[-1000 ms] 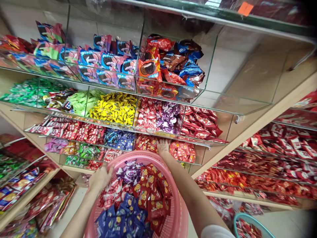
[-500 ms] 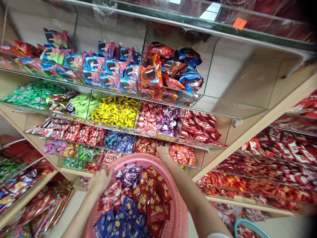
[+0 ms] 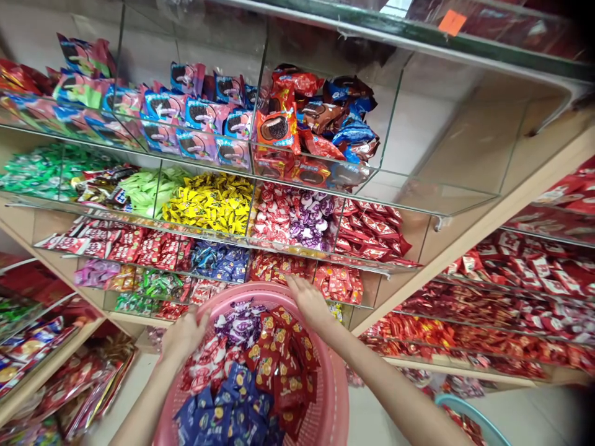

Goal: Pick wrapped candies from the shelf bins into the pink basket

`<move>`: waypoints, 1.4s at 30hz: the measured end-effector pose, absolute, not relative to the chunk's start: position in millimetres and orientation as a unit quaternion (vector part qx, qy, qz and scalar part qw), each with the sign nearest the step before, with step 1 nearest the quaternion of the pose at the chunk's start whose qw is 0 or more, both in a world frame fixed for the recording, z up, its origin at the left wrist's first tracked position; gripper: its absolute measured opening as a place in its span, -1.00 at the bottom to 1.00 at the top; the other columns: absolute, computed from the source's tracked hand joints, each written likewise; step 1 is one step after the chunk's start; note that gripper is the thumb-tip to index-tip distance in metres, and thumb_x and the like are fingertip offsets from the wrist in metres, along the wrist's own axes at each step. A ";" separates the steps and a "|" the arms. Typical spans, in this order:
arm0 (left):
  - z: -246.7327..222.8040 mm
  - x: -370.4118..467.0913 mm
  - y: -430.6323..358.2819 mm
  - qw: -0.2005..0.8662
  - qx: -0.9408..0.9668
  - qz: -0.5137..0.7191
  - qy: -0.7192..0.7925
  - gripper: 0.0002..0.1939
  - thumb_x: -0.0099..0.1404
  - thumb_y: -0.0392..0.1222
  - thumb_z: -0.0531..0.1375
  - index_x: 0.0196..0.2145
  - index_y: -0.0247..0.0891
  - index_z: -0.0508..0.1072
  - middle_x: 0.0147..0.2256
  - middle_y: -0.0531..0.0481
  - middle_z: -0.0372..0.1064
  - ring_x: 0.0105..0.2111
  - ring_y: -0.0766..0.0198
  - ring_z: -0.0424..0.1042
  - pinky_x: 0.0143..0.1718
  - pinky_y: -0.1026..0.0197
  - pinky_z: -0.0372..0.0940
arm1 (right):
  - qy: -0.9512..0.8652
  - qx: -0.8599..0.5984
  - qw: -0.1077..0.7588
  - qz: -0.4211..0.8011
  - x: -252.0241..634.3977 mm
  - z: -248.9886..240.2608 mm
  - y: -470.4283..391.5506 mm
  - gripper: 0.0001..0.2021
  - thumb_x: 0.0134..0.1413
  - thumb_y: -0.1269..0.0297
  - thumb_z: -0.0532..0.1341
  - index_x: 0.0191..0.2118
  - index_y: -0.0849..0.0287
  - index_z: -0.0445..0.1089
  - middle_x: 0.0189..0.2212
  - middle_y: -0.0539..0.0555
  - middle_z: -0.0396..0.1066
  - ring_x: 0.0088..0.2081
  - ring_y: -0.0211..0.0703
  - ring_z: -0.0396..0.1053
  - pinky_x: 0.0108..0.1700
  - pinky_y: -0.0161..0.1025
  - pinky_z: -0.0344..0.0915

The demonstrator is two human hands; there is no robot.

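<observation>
A round pink plastic basket (image 3: pixel 331 384) holds wrapped candies in groups: purple-and-white twists (image 3: pixel 239 325), red-and-white twists (image 3: pixel 216 362), blue packets (image 3: pixel 227 402) and dark red packets (image 3: pixel 288 359) with orange fruit prints. My left hand (image 3: pixel 183 337) is closed around the basket's left rim. Over the far right rim is my right hand (image 3: pixel 310 305), its fingers stretched forward and nothing visible in them. Just beyond its fingertips is a shelf bin of red packets (image 3: pixel 279 266), with lighter red packets (image 3: pixel 339 284) to the right.
Glass-fronted shelves rise ahead, with yellow candies (image 3: pixel 209 201), green candies (image 3: pixel 37 170) and wrapped biscuits (image 3: pixel 279 130). A slanting wooden side panel (image 3: pixel 446 241) borders them. More red-packet shelves (image 3: pixel 525 272) stand right. A light-blue basket (image 3: pixel 474 415) is on the floor at lower right.
My right hand has drawn back from the bin of red packets to above the basket's far rim, and its fingers have straightened. My left hand keeps hold; the view has shifted slightly.
</observation>
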State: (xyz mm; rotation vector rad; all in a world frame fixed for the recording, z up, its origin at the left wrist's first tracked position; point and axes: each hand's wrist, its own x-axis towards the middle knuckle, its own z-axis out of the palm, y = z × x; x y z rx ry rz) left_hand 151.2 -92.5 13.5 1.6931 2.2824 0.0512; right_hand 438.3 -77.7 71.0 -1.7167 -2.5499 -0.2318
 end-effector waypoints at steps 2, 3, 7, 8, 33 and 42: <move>11.1 150.1 -92.1 0.146 0.593 0.020 0.792 -0.35 0.23 0.14 -0.26 0.06 -0.36 0.20 -0.21 -0.36 0.43 -0.20 -0.14 0.42 -0.27 0.02 0.24 | -0.841 -0.535 0.025 -0.077 440.8 67.7 -106.6 -0.46 0.04 0.60 -0.05 0.18 0.21 -0.02 0.07 0.22 0.18 0.04 -0.07 0.19 -0.04 -0.19 0.24; 9.9 149.6 -91.9 0.144 0.594 0.021 0.791 -0.34 0.23 0.14 -0.25 0.07 -0.37 0.20 -0.22 -0.37 0.43 -0.20 -0.14 0.42 -0.28 0.02 0.24 | -0.846 -0.528 0.017 -0.076 441.2 64.4 -119.9 -0.46 0.04 0.60 -0.04 0.17 0.21 -0.01 0.04 0.23 0.21 0.01 -0.05 0.22 -0.07 -0.17 0.26; 7.5 148.5 -91.5 0.134 0.597 0.030 0.790 -0.33 0.22 0.15 -0.23 0.06 -0.36 0.23 -0.23 -0.36 0.45 -0.21 -0.15 0.42 -0.29 0.02 0.23 | -0.853 -0.517 -0.016 -0.068 434.9 44.1 -159.6 -0.50 0.05 0.55 0.00 0.15 0.22 0.04 -0.03 0.27 0.27 -0.11 0.01 0.29 -0.23 -0.11 0.33; 7.6 148.6 -91.5 0.132 0.598 0.033 0.790 -0.34 0.22 0.16 -0.23 0.06 -0.35 0.24 -0.24 -0.35 0.45 -0.22 -0.15 0.42 -0.29 0.02 0.24 | -0.853 -0.517 -0.021 -0.071 431.6 38.2 -165.9 -0.51 0.06 0.53 0.00 0.14 0.22 0.06 -0.04 0.28 0.27 -0.12 0.03 0.29 -0.25 -0.10 0.33; 7.1 147.6 -90.3 0.140 0.595 0.014 0.791 -0.32 0.22 0.15 -0.26 0.07 -0.39 0.20 -0.21 -0.38 0.43 -0.21 -0.16 0.41 -0.27 -0.01 0.24 | -0.846 -0.521 0.006 0.112 448.3 60.1 -151.1 -0.48 -0.03 0.20 0.21 0.09 0.16 0.17 -0.01 0.16 0.27 0.01 0.03 0.19 0.03 -0.08 0.11; 6.0 148.1 -90.9 0.140 0.594 0.011 0.792 -0.34 0.23 0.15 -0.27 0.05 -0.34 0.21 -0.20 -0.35 0.43 -0.18 -0.15 0.41 -0.23 -0.01 0.24 | -0.757 -0.607 0.199 0.135 439.6 57.5 -59.3 -0.72 0.12 0.30 0.04 -0.05 0.20 0.29 -0.10 0.15 0.32 -0.04 -0.09 0.20 -0.02 -0.22 0.10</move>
